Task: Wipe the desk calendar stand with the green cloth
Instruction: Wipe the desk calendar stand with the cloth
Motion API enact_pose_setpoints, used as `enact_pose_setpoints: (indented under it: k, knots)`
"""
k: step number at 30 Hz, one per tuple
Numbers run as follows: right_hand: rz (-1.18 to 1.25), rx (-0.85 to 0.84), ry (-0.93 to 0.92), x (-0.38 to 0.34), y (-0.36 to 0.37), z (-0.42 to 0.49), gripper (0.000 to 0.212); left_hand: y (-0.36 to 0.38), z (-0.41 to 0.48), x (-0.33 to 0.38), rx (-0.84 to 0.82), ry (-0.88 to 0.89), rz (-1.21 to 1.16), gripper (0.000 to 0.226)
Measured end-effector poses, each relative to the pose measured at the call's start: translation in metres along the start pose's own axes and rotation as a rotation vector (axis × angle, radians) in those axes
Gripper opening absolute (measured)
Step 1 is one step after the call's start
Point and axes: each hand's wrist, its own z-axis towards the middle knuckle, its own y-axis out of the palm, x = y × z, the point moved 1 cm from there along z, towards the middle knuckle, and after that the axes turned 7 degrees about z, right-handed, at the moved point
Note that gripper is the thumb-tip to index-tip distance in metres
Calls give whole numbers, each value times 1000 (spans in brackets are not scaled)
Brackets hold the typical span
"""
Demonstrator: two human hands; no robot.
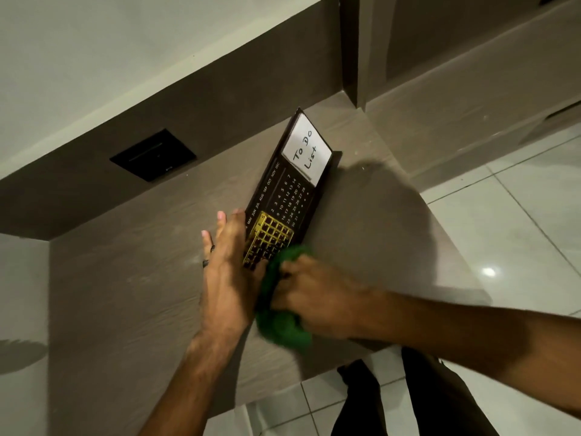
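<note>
A: Mid-wipe, by the look of it. Right hand (314, 294) bunched tight around the green cloth (279, 322), pressed against the near end of the calendar stand (283, 196).

B: And the stand itself?

A: Lying on the grey-brown worktop (132, 294), slanting from near centre up toward the wall, white "To Do List" card (306, 151) at the far end, gold date frame (267, 240) at the near end, just beside the cloth.

B: Left hand (226, 272)?

A: Spread flat, fingers apart, laid along the stand's left edge, bracing rather than gripping. Rings on 2 fingers.

B: Much covered yet?

A: Hard to say; only the near end under the cloth right now. Numbers, month strip and card all uncovered.

B: Next move, then?

A: Probably a sweep of the cloth up the face toward the card, lightly over the gold frame, which looks able to slide. Left hand kept down so the stand doesn't skid. Bottom lip on the right side likely needs a pass too.
</note>
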Motion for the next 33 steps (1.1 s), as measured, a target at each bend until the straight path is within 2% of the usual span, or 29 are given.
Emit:
enact_pose_setpoints:
  k: [2, 4, 6, 8, 11, 13, 15, 16, 20, 22, 24, 25, 26, 28, 30, 33]
  knots:
    - [240, -151, -77, -8, 2, -6, 38, -1, 1, 0, -8, 10, 51, 94]
    - [299, -147, -102, -3, -7, -10, 43, -2, 2, 0, -3, 9, 77, 92]
    - [258, -39, -13, 21, -27, -9, 48, -1, 3, 0, -5, 17, 63, 90]
    - [186, 134, 170, 65, -59, -7, 52, 0, 1, -1, -8, 15, 72, 91]
    - [24, 354, 435, 137, -108, -11, 43, -1, 0, -1, -14, 36, 82, 92]
    - [-117, 437, 497, 157, -120, -10, 34, -1, 1, -1, -9, 49, 72, 90]
    - [-154, 432, 476, 141, -109, -2, 35, -1, 2, -1, -5, 51, 84, 91]
    - [-137, 376, 432, 125, -93, 3, 36, 0, 2, -1, -7, 48, 98, 91]
    - [-31, 108, 74, 22, -20, 16, 34, 0, 2, -2, -28, 64, 116, 86]
    - [100, 127, 1, 7, -22, 13, 37, -1, 2, -2, -48, 70, 124, 80]
    - [130, 249, 70, 28, -43, 5, 41, -2, 1, -2, -35, 70, 90, 78]
    - [133, 370, 129, 45, -57, 1, 42, -3, 1, -2, -24, 63, 87, 81]
    - [110, 493, 209, 65, -73, -5, 41, -3, 2, -1, -20, 65, 105, 84]
    - [38, 620, 395, 102, -96, -14, 36, -1, 2, -2, -25, 81, 140, 87]
    - [0, 643, 489, 118, -98, -12, 34, -1, 3, -1, -31, 80, 149, 87]
    - [-15, 513, 297, 84, -58, 3, 32, 0, 4, -2, -27, 82, 159, 87]
